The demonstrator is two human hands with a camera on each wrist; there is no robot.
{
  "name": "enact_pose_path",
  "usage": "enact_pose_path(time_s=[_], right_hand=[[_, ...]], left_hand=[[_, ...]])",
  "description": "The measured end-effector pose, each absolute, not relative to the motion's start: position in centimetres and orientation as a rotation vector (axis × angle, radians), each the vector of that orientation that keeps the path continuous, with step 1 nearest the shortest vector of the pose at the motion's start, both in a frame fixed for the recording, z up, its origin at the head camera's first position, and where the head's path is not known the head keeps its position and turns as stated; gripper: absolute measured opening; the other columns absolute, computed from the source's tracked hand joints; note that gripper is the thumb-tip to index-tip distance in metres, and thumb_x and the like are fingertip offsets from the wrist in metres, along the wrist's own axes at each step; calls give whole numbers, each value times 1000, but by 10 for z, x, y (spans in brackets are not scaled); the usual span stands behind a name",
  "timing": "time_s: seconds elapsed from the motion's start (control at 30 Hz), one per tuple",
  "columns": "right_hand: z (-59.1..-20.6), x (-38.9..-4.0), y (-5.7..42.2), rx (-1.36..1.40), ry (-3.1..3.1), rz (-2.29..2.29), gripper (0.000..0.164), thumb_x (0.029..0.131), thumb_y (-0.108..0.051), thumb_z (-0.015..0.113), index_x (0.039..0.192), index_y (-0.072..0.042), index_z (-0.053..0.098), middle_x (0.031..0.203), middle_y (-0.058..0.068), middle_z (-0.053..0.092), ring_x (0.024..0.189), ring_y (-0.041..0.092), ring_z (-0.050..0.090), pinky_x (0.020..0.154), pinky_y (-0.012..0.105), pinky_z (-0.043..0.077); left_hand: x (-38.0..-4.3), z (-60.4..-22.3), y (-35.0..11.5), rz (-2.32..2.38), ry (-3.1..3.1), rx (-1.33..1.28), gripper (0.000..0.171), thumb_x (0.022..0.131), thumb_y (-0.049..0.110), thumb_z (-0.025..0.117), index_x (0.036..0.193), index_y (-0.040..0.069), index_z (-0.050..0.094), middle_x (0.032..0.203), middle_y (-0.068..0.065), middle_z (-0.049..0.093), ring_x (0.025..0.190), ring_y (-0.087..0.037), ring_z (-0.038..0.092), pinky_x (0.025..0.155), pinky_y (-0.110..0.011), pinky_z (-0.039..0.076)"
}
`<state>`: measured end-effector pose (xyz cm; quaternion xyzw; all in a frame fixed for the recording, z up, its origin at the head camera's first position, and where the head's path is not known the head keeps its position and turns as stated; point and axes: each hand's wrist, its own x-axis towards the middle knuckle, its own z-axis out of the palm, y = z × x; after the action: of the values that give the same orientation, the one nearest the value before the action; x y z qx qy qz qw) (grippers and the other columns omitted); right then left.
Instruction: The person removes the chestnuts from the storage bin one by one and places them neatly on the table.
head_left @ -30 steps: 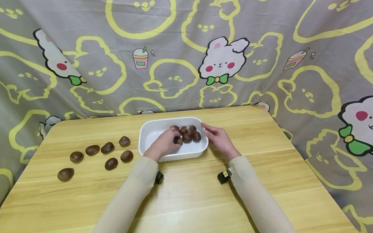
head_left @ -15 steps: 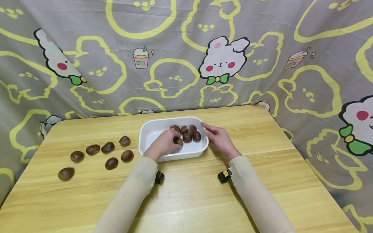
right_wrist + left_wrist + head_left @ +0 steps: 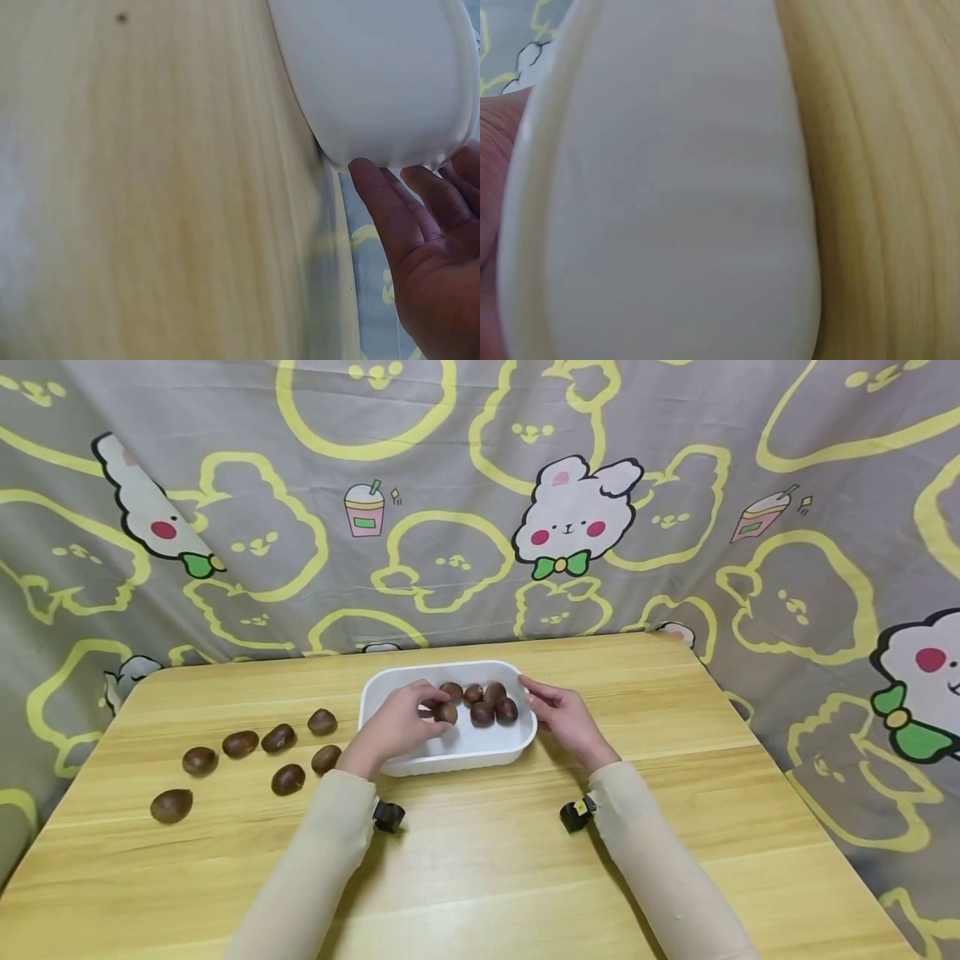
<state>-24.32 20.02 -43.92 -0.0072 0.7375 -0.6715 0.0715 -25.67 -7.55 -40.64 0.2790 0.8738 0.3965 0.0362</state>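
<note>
While the left hand [image 3: 397,724] reaches over the near rim of the white tray [image 3: 457,763], one chestnut [image 3: 446,714] lies inside at its fingertips, between thumb and fingers. Those curve with a gap between them; can't tell from here if they're pinching the nut or just around it. Left wrist view is mostly tray wall, no help.

Five more chestnuts [image 3: 482,714] bunch just beyond, toward the tray's right end, near the far side. Right hand [image 3: 572,722] is at that end: fingers extended, tips touching the outer wall, no nut in it.

Seven loose chestnuts [image 3: 279,739] sit scattered on the wooden table [image 3: 487,877], left of the tray; the nearest is partly covered by the left wrist. Cream sleeves [image 3: 633,814] on both arms, black device [image 3: 576,816] at each wrist. Gray curtain [image 3: 442,468] with yellow outlines and bunny faces behind.
</note>
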Motion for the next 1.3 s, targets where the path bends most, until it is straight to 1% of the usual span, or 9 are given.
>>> enact_pose_path(time_s=[0.13, 0.27, 0.5, 0.73, 0.9, 1.0, 1.1, 1.3], right_hand=[[-440, -243, 201, -21, 2196, -2036, 41, 101, -13, 57, 142, -10, 52, 144, 16, 47, 122, 33, 54, 92, 39, 50], [-440, -243, 201, -11, 2188, -2037, 41, 101, -14, 57, 142, -11, 53, 144, 16, 47, 122, 32, 54, 92, 39, 51], [-440, -245, 204, -9, 2189, -2024, 41, 102, -12, 55, 143, -10, 51, 145, 16, 46, 122, 32, 54, 89, 36, 52], [-440, -244, 204, -25, 2208, -2017, 41, 102, -14, 57, 142, -10, 51, 144, 16, 47, 121, 32, 55, 90, 37, 52], [-441, -244, 203, -21, 2211, -2018, 41, 101, -14, 57, 142, -10, 52, 144, 16, 47, 121, 32, 56, 91, 38, 51], [-442, -245, 203, -15, 2214, -2016, 41, 101, -14, 57, 142, -11, 52, 145, 15, 47, 122, 31, 55, 92, 37, 51], [-441, -245, 203, -13, 2199, -2022, 41, 101, -14, 57, 142, -11, 52, 146, 14, 45, 124, 31, 53, 93, 38, 50], [-429, -240, 200, -27, 2183, -2022, 41, 102, -8, 54, 142, -6, 50, 147, 17, 43, 126, 32, 50, 95, 40, 48]], left_hand=[[-252, -403, -86, 1326, 2627, 890, 30, 83, 3, 78, 111, -3, 68, 101, -7, 60, 97, -23, 63, 88, -32, 53], [-245, -397, -98, 1380, 2608, 898, 29, 84, 3, 77, 111, -1, 68, 103, -6, 60, 97, -23, 63, 90, -34, 52], [-234, -387, -121, 1413, 2645, 844, 35, 83, 4, 78, 116, 0, 67, 110, -4, 60, 100, -22, 64, 92, -36, 51], [-222, -381, -145, 1440, 2723, 773, 36, 84, 0, 77, 117, -2, 66, 112, -8, 60, 101, -27, 64, 93, -40, 50], [-213, -375, -162, 1414, 2777, 708, 38, 86, 5, 77, 121, 1, 65, 117, -7, 59, 103, -28, 64, 95, -46, 49], [-209, -373, -172, 1375, 2809, 658, 38, 87, 9, 76, 123, 4, 65, 118, -5, 59, 106, -28, 63, 94, -46, 49], [-205, -373, -182, 1317, 2856, 608, 39, 88, 13, 76, 124, 3, 64, 120, -7, 58, 108, -29, 62, 92, -45, 50], [-194, -376, -205, 1221, 2952, 528, 41, 89, 20, 76, 124, 3, 63, 120, -7, 58, 106, -27, 61, 93, -46, 49]])
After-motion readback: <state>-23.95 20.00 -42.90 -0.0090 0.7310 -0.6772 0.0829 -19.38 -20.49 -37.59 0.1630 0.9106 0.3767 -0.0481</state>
